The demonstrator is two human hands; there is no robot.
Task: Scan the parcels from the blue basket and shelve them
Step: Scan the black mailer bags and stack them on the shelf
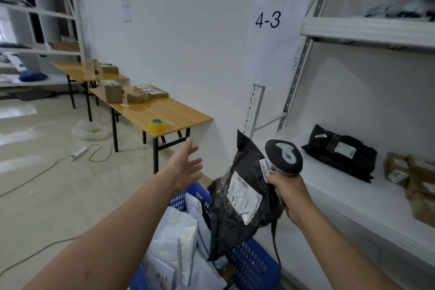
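A blue basket stands on the floor below me, holding several white and grey mailer bags. My right hand grips the handle of a grey barcode scanner and, with the same fingers, pinches a black parcel bag with a white label, which hangs over the basket. My left hand is raised to the left of the black bag with fingers spread, holding nothing. The white shelf on the right carries another black parcel.
Brown cardboard parcels lie at the shelf's right end. A sign reading 4-3 hangs on the shelf post. Wooden folding tables with boxes and a tape roll stand to the left. A power strip and cables lie on the floor.
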